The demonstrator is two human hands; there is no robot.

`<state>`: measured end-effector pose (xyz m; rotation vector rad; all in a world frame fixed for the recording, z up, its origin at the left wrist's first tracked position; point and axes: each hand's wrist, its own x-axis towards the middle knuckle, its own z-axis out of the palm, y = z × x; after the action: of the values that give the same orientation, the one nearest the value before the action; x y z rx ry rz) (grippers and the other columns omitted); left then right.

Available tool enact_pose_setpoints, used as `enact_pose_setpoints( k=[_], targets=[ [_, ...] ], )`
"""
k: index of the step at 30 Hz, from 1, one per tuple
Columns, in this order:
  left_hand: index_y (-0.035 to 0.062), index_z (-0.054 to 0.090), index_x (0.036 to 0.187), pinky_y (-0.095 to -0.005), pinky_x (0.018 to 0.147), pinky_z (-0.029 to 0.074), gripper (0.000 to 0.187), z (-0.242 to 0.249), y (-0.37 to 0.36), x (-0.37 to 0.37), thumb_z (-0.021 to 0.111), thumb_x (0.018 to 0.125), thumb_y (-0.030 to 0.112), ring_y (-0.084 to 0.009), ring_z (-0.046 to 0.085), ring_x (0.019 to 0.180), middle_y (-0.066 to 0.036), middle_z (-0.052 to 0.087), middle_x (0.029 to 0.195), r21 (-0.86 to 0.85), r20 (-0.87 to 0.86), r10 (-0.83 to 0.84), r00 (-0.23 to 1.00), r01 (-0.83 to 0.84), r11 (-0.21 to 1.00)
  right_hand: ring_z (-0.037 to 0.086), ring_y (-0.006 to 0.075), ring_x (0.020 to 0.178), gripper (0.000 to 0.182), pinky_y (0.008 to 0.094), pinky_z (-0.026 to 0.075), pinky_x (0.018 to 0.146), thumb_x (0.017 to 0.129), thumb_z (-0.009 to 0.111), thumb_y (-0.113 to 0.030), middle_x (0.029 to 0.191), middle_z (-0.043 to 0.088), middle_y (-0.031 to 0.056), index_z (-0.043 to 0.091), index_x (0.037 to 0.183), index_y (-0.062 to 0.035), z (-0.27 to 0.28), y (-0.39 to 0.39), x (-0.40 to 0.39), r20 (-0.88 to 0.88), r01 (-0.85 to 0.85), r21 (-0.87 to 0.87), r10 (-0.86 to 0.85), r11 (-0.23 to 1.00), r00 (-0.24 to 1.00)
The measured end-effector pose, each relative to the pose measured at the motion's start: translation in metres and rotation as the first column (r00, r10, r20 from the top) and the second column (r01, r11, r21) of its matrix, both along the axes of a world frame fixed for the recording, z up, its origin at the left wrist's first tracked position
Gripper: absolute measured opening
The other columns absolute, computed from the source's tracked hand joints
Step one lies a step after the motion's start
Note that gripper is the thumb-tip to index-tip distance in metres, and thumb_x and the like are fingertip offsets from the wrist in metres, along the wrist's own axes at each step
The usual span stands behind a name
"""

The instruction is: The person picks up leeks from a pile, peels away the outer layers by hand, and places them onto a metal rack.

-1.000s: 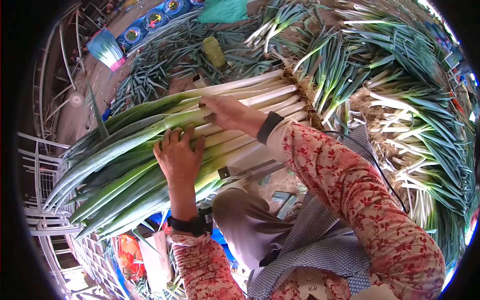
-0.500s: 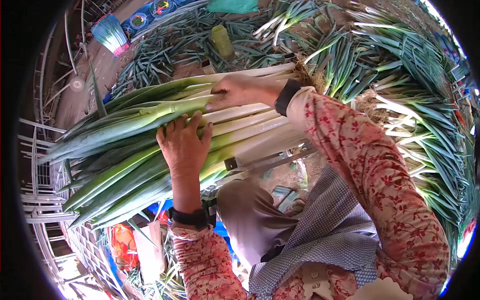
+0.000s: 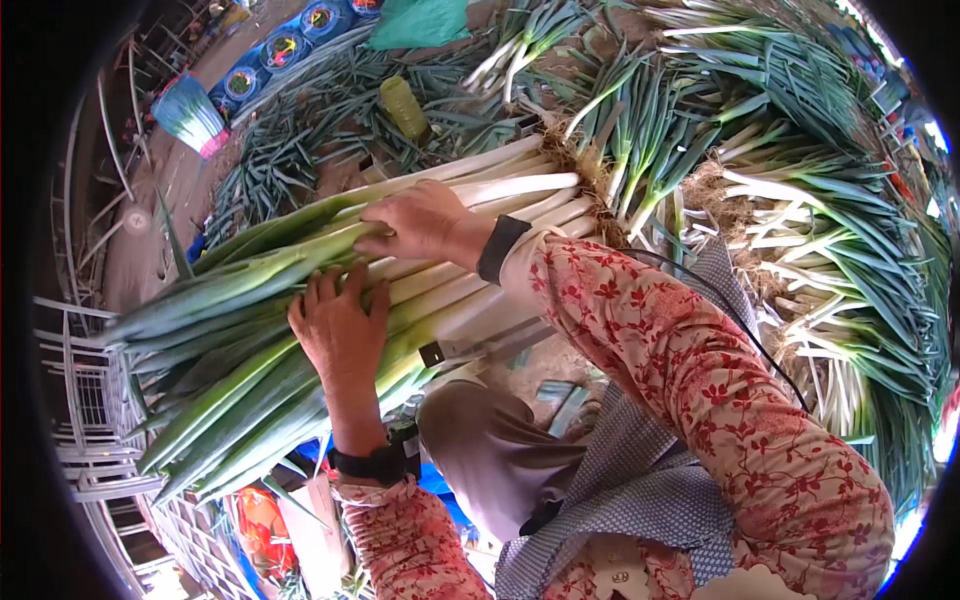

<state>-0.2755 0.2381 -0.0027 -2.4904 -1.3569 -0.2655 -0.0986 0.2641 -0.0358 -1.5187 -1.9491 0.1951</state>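
A row of long leeks (image 3: 440, 285) lies crosswise in front of me, green leaves to the left and white stems with roots to the right. My right hand (image 3: 420, 222) is closed round the upper leek (image 3: 290, 262) where white turns to green, with its thumb on the near side. Just below and left of it, my left hand (image 3: 340, 322) rests palm down on the leeks, fingers apart and slightly bent. Its fingertips touch the lower edge of that same leek. A flat metal bar (image 3: 490, 345) shows under the stems, above my knee.
More leeks (image 3: 840, 260) are heaped along the right side. Cut green leaves (image 3: 270, 150) lie behind, around a yellow-green container (image 3: 403, 108). A broom-like bundle (image 3: 190, 115) and a green bag (image 3: 420, 22) are farther back. A white metal lattice (image 3: 90, 400) stands at left.
The view has shifted, so most things appear farther left and lower. My right hand has slid a little leftward along the leeks. My left hand stays resting on them.
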Motion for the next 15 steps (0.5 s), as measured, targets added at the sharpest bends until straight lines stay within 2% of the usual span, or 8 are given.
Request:
enact_pose_setpoints(
  k=[1, 3, 5, 6, 8, 11, 14, 15],
  targets=[
    [0.0177, 0.064, 0.105, -0.0434, 0.094, 0.031, 0.035, -0.003, 0.001, -0.001, 0.057, 0.080, 0.042, -0.0250, 0.051, 0.108, -0.008, 0.059, 0.110, 0.055, 0.022, -0.029, 0.999, 0.028, 0.998, 0.060, 0.0318, 0.076, 0.039, 0.0422, 0.046, 0.064, 0.080, 0.054, -0.052, 0.077, 0.063, 0.0112, 0.060, 0.086, -0.0137, 0.007, 0.000, -0.001, 0.003, -0.022, 0.001, 0.022, 1.000, 1.000],
    [0.0169, 0.065, 0.100, -0.0432, 0.094, 0.031, 0.033, -0.002, 0.001, 0.000, 0.058, 0.079, 0.041, -0.0246, 0.052, 0.105, -0.007, 0.060, 0.109, 0.022, -0.013, 0.010, 1.000, -0.010, 1.000, 0.060, 0.0327, 0.075, 0.039, 0.0413, 0.046, 0.062, 0.080, 0.054, -0.052, 0.075, 0.062, 0.0122, 0.059, 0.085, -0.0141, 0.013, -0.001, -0.009, -0.002, -0.059, -0.014, 0.059, 0.998, 0.998],
    [0.0146, 0.066, 0.093, -0.0423, 0.094, 0.031, 0.030, -0.006, 0.003, -0.002, 0.058, 0.077, 0.039, -0.0239, 0.053, 0.099, -0.007, 0.060, 0.106, 0.011, 0.007, 0.005, 1.000, -0.005, 1.000, 0.060, 0.0331, 0.075, 0.039, 0.0416, 0.046, 0.063, 0.080, 0.054, -0.052, 0.075, 0.062, 0.0130, 0.059, 0.085, -0.0141, -0.009, 0.003, -0.017, -0.080, -0.070, 0.055, 0.074, 0.996, 0.994],
    [0.0140, 0.066, 0.094, -0.0421, 0.093, 0.032, 0.030, -0.004, 0.003, -0.002, 0.058, 0.078, 0.038, -0.0241, 0.053, 0.099, -0.007, 0.061, 0.106, 0.000, -0.002, -0.002, 1.000, 0.002, 1.000, 0.060, 0.0332, 0.075, 0.038, 0.0417, 0.046, 0.064, 0.080, 0.054, -0.052, 0.075, 0.062, 0.0134, 0.059, 0.084, -0.0141, -0.012, 0.002, -0.019, -0.115, -0.074, 0.093, 0.084, 0.993, 0.990],
    [0.0128, 0.066, 0.094, -0.0417, 0.093, 0.033, 0.029, 0.002, 0.000, 0.001, 0.058, 0.078, 0.036, -0.0246, 0.053, 0.100, -0.007, 0.061, 0.104, -0.021, -0.012, -0.009, 1.000, 0.008, 1.000, 0.060, 0.0323, 0.077, 0.038, 0.0428, 0.046, 0.067, 0.082, 0.052, -0.050, 0.079, 0.062, 0.0132, 0.059, 0.084, -0.0122, -0.014, 0.004, -0.022, -0.034, -0.029, -0.027, 0.028, 0.999, 0.999],
    [0.0115, 0.065, 0.099, -0.0410, 0.092, 0.035, 0.029, -0.012, 0.013, -0.009, 0.056, 0.080, 0.032, -0.0262, 0.053, 0.103, -0.010, 0.060, 0.104, 0.060, 0.078, -0.131, 0.988, 0.127, 0.990, 0.060, 0.0310, 0.084, 0.038, 0.0418, 0.045, 0.073, 0.084, 0.049, -0.048, 0.084, 0.062, 0.0138, 0.059, 0.086, -0.0112, -0.024, 0.007, -0.024, -0.009, 0.062, -0.048, -0.062, 0.997, 0.998],
    [0.0110, 0.062, 0.106, -0.0401, 0.092, 0.036, 0.031, -0.011, 0.024, -0.014, 0.054, 0.082, 0.029, -0.0279, 0.052, 0.106, -0.011, 0.057, 0.110, 0.054, 0.345, -0.049, 0.937, 0.033, 0.998, 0.059, 0.0298, 0.089, 0.036, 0.0408, 0.045, 0.076, 0.085, 0.048, -0.046, 0.089, 0.061, 0.0131, 0.059, 0.089, -0.0120, -0.030, -0.002, -0.024, -0.013, 0.067, 0.003, -0.067, 0.998, 0.998],
    [0.0139, 0.059, 0.112, -0.0413, 0.095, 0.033, 0.034, 0.002, 0.023, -0.013, 0.052, 0.085, 0.033, -0.0271, 0.048, 0.113, -0.009, 0.054, 0.117, 0.013, 0.310, 0.020, 0.951, -0.025, 1.000, 0.059, 0.0295, 0.089, 0.036, 0.0409, 0.046, 0.074, 0.085, 0.047, -0.046, 0.091, 0.061, 0.0119, 0.060, 0.091, -0.0130, -0.034, 0.001, -0.024, -0.007, 0.047, -0.001, -0.047, 0.999, 0.999]
  ],
)
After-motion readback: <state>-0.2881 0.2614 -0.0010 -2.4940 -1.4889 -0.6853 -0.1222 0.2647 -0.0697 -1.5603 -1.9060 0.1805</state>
